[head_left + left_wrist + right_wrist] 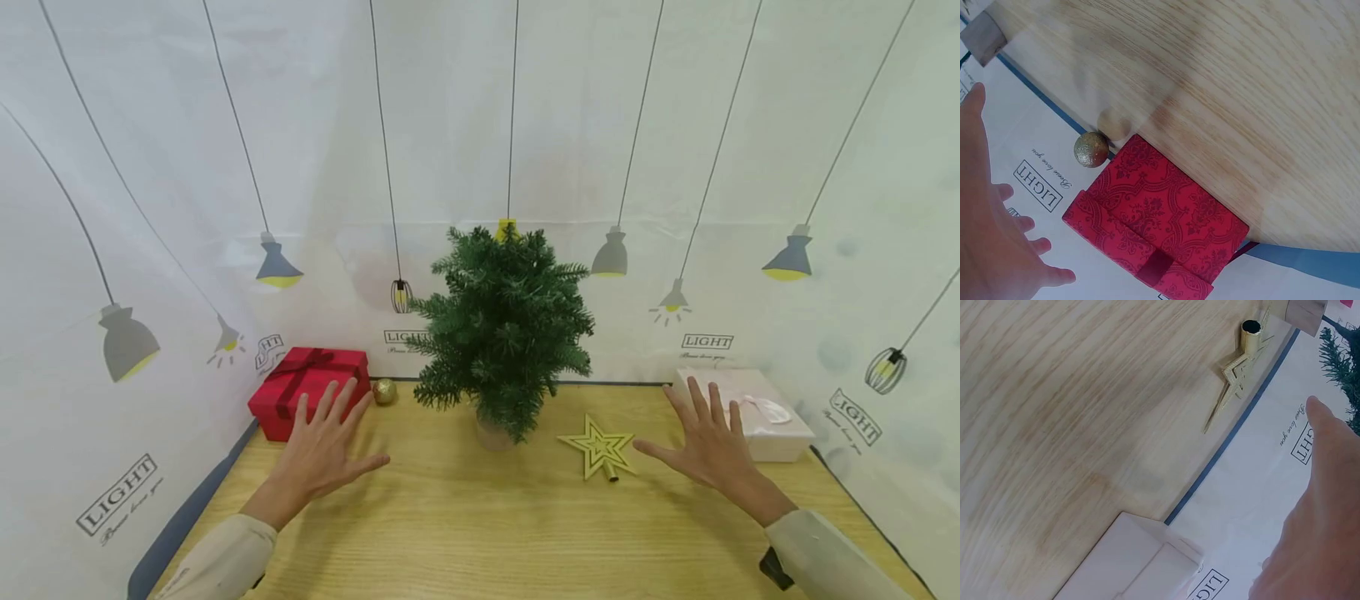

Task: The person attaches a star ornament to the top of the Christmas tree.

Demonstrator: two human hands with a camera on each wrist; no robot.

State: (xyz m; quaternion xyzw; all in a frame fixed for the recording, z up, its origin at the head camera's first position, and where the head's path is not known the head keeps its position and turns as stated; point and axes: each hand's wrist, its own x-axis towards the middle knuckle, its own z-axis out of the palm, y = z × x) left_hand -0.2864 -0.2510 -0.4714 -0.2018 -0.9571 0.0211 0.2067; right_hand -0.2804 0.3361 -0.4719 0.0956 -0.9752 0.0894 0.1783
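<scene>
My left hand hovers over the table at the left with its fingers spread, holding nothing. It overlaps the front of a red gift box with a dark ribbon. Beside that box lies a small gold ball. On the right, my right hand is spread as well, with nothing in it, in front of a pale pink gift box with a bow. Left of its thumb a gold star lies flat, its socket towards me. A small green artificial Christmas tree stands upright between the hands.
The tree's pale base rests on the wooden table. A white curtain printed with hanging lamps surrounds the table at the back and both sides. The boxes stand near the back corners.
</scene>
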